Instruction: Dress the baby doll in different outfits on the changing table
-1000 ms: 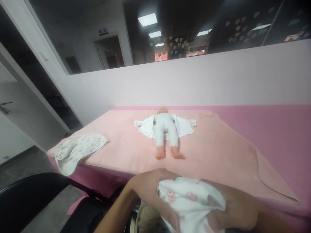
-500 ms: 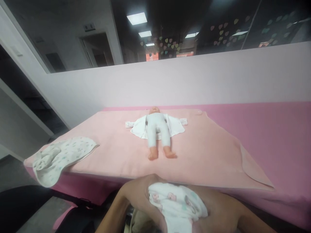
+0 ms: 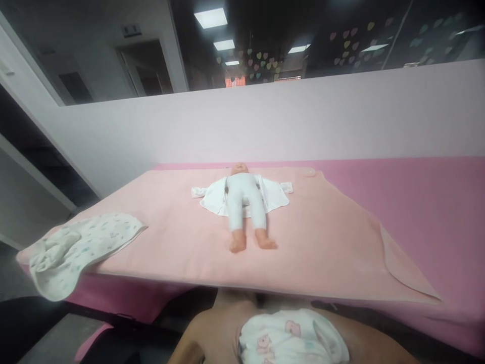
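Note:
A baby doll point(image 3: 245, 207) in a white bodysuit lies face up on an opened white garment point(image 3: 276, 196), on a light pink blanket point(image 3: 326, 242). At the bottom edge, below the table's front, my left hand point(image 3: 217, 331) and my right hand point(image 3: 364, 341) hold a bunched white cloth with pink prints point(image 3: 293, 336) between them. Both hands are closed around it; most of their fingers are hidden by the cloth and the frame edge.
A crumpled white patterned cloth point(image 3: 76, 247) hangs over the blanket's left corner. The darker pink table cover point(image 3: 435, 202) stretches to the right. A pale wall point(image 3: 303, 121) runs behind the table. A dark chair point(image 3: 30, 328) stands at lower left.
My hands and the printed cloth have dropped lower in view, under the table's front edge. The view has shifted, so the doll sits a little to the left.

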### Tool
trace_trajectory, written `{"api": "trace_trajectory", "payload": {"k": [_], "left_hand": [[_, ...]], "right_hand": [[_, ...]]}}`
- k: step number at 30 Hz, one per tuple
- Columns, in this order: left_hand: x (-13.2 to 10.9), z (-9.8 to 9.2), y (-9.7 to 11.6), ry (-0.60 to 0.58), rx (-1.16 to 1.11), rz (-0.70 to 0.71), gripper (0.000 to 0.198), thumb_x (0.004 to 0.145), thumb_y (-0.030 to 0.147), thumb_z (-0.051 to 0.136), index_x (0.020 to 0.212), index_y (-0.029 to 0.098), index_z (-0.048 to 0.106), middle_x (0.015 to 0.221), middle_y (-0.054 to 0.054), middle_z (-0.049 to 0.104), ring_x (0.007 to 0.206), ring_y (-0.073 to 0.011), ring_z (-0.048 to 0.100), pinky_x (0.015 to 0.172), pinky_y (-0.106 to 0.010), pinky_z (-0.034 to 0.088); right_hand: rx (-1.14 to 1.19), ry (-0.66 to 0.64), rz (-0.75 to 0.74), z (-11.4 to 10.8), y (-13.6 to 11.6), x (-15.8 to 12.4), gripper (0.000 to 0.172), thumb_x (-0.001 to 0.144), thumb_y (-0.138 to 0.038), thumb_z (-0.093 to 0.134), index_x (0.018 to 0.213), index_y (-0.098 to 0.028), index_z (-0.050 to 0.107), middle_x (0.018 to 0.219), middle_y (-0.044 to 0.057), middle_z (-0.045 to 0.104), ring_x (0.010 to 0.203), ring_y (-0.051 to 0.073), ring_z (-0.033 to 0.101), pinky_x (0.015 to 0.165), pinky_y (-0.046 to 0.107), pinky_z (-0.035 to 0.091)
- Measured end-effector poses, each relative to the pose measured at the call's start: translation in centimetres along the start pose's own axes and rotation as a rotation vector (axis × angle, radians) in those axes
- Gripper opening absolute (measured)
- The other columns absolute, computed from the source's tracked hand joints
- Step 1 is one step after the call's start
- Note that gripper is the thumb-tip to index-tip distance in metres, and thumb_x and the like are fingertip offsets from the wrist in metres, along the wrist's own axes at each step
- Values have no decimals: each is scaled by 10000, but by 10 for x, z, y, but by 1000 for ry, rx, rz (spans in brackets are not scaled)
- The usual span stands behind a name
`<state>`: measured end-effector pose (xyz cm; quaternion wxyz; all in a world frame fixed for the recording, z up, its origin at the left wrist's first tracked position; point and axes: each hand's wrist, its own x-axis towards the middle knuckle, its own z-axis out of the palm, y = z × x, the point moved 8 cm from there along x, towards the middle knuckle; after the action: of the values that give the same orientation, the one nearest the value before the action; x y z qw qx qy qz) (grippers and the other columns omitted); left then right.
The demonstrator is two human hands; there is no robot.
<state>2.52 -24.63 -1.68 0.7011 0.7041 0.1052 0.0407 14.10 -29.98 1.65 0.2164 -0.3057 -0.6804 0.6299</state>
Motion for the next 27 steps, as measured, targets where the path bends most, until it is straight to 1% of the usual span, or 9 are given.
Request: {"api": "trace_trajectory", "payload": {"k": [3, 5, 9, 12, 14, 17, 21, 24, 27], "left_hand": [[4, -11, -2, 9, -74, 21, 552, 538, 568, 934, 882, 165, 778, 646, -29, 678, 727, -250, 694, 681, -307, 578], [11, -24, 12, 36, -141, 77, 610, 574, 575, 921, 946, 114, 775, 733, -93, 723, 831, -288, 727, 769, -330, 589], [26, -78, 76, 258, -223, 262, 680, 805, 497, 804, 1347, 122, 638, 1130, -171, 746, 1131, -322, 696, 976, -416, 551], [29, -122, 128, 482, -139, 384, 681, 853, 436, 776, 1439, 156, 568, 1245, -156, 719, 1206, -323, 663, 1036, -449, 526], [23, -145, 147, 646, -68, 428, 628, 859, 409, 771, 1405, 149, 601, 1254, -145, 721, 1218, -331, 656, 1042, -449, 528], [9, -158, 132, 851, -2, 291, 541, 865, 383, 767, 1339, 145, 654, 1254, -129, 732, 1198, -336, 669, 995, -422, 560], [-16, -147, 74, 1054, 82, -13, 508, 854, 420, 772, 1289, 172, 687, 1212, -109, 758, 1124, -329, 706, 924, -383, 587], [-25, -131, 42, 1051, 100, -88, 512, 861, 438, 751, 1295, 180, 672, 1218, -105, 753, 1115, -316, 707, 945, -378, 574], [-34, -123, 24, 1076, 133, -121, 439, 908, 438, 679, 1268, 188, 644, 1192, -90, 745, 1085, -285, 699, 926, -362, 564]], "right_hand": [[38, 12, 15, -18, 2, 7, 388, 995, -443, 651, 1303, -208, 636, 1234, 98, 675, 1047, 221, 682, 902, 398, 598], [60, 26, 15, -42, -8, 17, 494, 952, -512, 684, 1341, -212, 628, 1150, 96, 711, 1028, 231, 692, 903, 377, 601], [83, 60, -41, -110, -72, 51, 669, 855, -514, 788, 1397, -172, 596, 1038, 74, 735, 1006, 243, 705, 920, 378, 587], [-41, 52, -50, -153, -128, 81, 534, 855, -386, 796, 1318, -163, 653, 907, 22, 722, 878, 204, 709, 831, 328, 589], [-131, 82, -73, -171, -150, 99, 420, 870, -310, 753, 1253, -154, 678, 920, 9, 714, 889, 197, 698, 791, 303, 577], [-242, 162, -53, -178, -138, 118, 247, 867, -238, 688, 1099, -155, 707, 942, 8, 711, 909, 194, 678, 746, 273, 551], [-345, 264, 90, -157, -72, 125, 114, 824, -172, 629, 919, -170, 692, 864, 10, 713, 780, 171, 641, 660, 248, 490], [-329, 328, 128, -139, -41, 125, 154, 801, -172, 630, 946, -189, 679, 883, 9, 737, 770, 179, 654, 654, 253, 477], [-298, 300, 161, -125, -27, 130, 195, 809, -220, 658, 1004, -210, 665, 934, 14, 762, 835, 205, 694, 676, 264, 491]]}}
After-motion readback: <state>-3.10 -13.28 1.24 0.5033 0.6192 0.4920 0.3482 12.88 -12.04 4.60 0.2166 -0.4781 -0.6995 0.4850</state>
